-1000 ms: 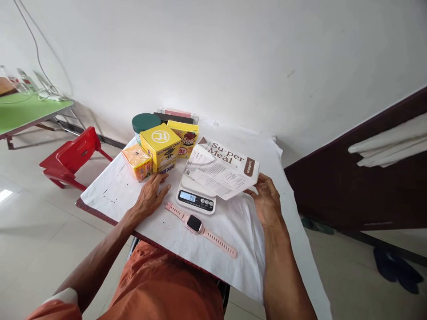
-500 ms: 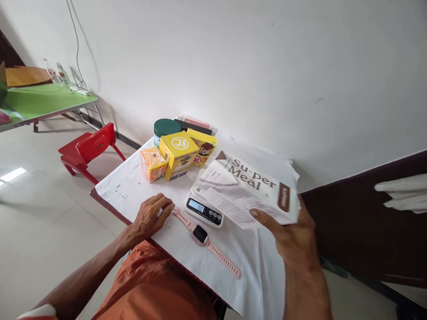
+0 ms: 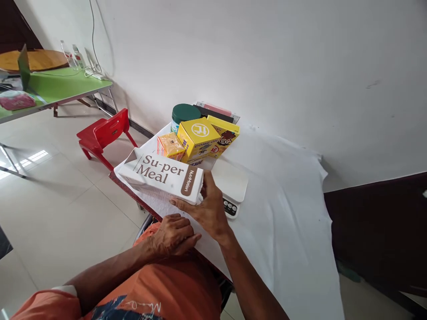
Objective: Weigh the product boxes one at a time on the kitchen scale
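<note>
My right hand (image 3: 211, 209) grips one end of a white "Su-per Meal" box (image 3: 160, 175), thumb on the near side and fingers behind the end. The box lies level over the left part of the table, in front of the yellow and orange packs. Beside my right hand stands a white digital scale (image 3: 231, 180) with a bare platform; its display is hidden behind the hand. My left hand (image 3: 175, 235) is closed near the table's front edge, by my shirt, fingers curled and thumb pointing right. What it holds, if anything, is hidden. The pink watch is out of sight.
Behind the box stand a yellow carton (image 3: 198, 138), an orange packet (image 3: 171, 146), another yellow box (image 3: 228, 133) and a green-lidded tub (image 3: 185, 113). A red chair (image 3: 106, 131) and a green table (image 3: 63, 86) are to the left; a white wall borders the back.
My right hand has carried the box leftward, away from above the scale. My left hand has drawn back toward my body and curled. The pink watch no longer shows on the cloth.
</note>
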Tool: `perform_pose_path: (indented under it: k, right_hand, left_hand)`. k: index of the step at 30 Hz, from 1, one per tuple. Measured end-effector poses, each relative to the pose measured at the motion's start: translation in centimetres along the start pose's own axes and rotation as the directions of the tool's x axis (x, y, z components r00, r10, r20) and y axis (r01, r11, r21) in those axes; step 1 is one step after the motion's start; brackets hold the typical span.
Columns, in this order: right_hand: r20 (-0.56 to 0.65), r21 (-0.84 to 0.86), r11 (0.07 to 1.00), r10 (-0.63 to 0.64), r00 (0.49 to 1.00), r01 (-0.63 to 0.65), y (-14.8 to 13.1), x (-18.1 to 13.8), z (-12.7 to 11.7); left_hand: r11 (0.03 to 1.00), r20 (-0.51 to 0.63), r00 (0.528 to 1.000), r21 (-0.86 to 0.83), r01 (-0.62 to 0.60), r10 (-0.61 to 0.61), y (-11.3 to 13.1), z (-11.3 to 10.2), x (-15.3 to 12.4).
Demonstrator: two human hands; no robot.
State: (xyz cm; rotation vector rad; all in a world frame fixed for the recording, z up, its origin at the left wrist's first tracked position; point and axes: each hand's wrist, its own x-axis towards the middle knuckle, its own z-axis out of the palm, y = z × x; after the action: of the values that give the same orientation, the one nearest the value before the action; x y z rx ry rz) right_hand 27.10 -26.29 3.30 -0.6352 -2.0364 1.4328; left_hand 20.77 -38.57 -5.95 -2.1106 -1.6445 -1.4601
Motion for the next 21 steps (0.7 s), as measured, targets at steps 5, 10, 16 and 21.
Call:
perform_pose_path:
  k: [5,10,16,21]
  right_hand:
    - [-0.067,0.037,0.999,0.018,0.998,-0.015,3.2,1.9,1.8]
    - [-0.023,-0.022,1.000,0.017,1.000,-0.018,3.3,2.1,0.6]
    - [-0.067,-0.196,0.981,-0.011,0.998,-0.003,-0.4,4.2,-6.1]
    - [-0.170,-0.485,0.871,-0.184,0.968,0.081,-0.1,10.1,-6.4]
  left_hand:
    - [0.999,-0.021,1.000,0.053,0.011,-0.009,-2.5,-2.2,0.5]
    - [0.986,0.042,0.995,0.143,0.084,-0.090,-3.7,-3.6,1.1]
    - [0.989,0.126,0.982,-0.037,0.145,-0.139,-2.8,-1.5,1.9]
    - [0.921,0.286,0.905,-0.138,0.364,-0.315,-2.9,-0.7,2.6]
